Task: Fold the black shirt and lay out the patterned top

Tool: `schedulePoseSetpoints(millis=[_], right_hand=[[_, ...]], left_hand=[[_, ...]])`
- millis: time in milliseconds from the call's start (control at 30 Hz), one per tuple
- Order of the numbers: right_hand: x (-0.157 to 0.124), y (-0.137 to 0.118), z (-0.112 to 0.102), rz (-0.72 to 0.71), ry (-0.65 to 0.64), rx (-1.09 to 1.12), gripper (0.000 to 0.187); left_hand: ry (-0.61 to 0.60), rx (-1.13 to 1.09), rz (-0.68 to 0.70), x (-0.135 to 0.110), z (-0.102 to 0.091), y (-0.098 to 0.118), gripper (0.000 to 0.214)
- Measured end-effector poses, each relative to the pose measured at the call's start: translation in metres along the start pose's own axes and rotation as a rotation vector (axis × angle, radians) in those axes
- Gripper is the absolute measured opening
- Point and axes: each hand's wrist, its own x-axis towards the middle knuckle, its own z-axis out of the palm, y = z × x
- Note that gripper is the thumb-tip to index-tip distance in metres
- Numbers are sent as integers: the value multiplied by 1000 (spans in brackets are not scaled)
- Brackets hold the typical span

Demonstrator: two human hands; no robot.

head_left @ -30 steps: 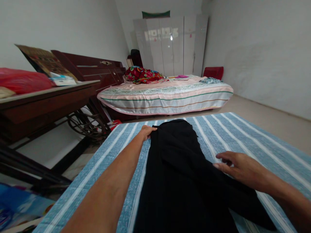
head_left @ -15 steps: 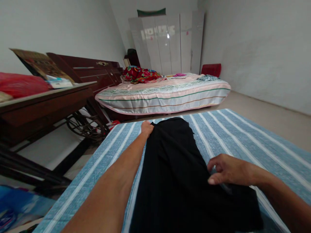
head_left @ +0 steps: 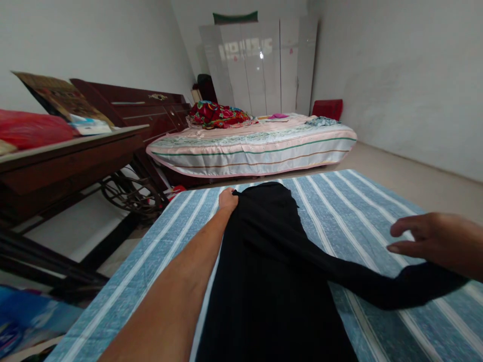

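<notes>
A black garment lies lengthwise on a blue and white striped sheet. My left hand reaches to the garment's far left corner and is closed on the cloth there. Out to the right, my right hand hovers above the sheet. A long black strip of the garment stretches from the middle of the cloth to under this hand, lifted off the sheet. Its upper fingers point left, slightly apart, while the cloth runs under the palm, where the grip is hidden.
A dark wooden table with a red bag and papers stands on the left, a treadle frame beneath it. Beyond the sheet is a low bed with a striped cover and a red floral bundle, then white wardrobes.
My right hand has pinched a fold of the black garment and drawn it out to the right as a long strip. The left hand has stayed on the far corner.
</notes>
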Motion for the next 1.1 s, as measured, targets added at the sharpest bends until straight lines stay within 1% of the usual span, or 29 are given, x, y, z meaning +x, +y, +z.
schedulePoseSetpoints(millis=[33,100,133,167,233,267,300,333,367,433,467,500,567,633,733,800,867,933,1033,1100], right_hand=[[5,-4,7,37,-121,-5,28],[11,-13,22,135,-385,-9,37],[11,-17,30,171,-443,-38,40],[11,-20,37,174,-449,-107,40],[7,-22,48,106,-372,-309,34],[5,-22,53,49,-335,-403,28],[3,-21,58,3,-324,-479,21],[1,-20,63,-27,-341,-534,14],[-1,-19,68,-46,-375,-573,13],[-4,-19,75,-83,-415,-624,23],[-6,-19,76,-97,-394,-631,25],[-9,-20,76,-109,-345,-616,25],[-18,-20,66,-125,-224,-475,21],[-28,-19,49,-135,-127,-157,19],[-38,-9,25,-100,5,397,26],[-38,1,20,-32,55,606,32],[-33,10,26,30,54,652,34],[-29,15,36,46,51,605,34],[-32,9,47,-23,115,551,32],[-37,-1,47,-58,153,558,29]], left_hand=[[-4,7,4,0,0,0,26],[-14,22,12,2,1,0,26],[-21,29,15,3,1,0,25],[-28,37,16,4,1,0,24],[-43,51,14,5,2,0,23],[-49,56,11,6,2,0,23],[-55,61,7,6,2,0,23],[-61,64,3,7,2,0,23],[-64,66,-1,7,2,1,24],[-67,69,-8,6,1,1,25],[-68,71,-10,6,1,2,24],[-68,72,-10,6,0,2,24],[-68,73,-6,6,0,2,23],[-62,72,2,6,0,2,19],[-41,67,9,7,2,2,14],[-21,62,3,6,3,1,16],[1,59,-8,5,4,2,20],[17,58,-17,3,5,2,23],[25,57,-31,1,6,3,25],[25,57,-41,0,7,3,26]])
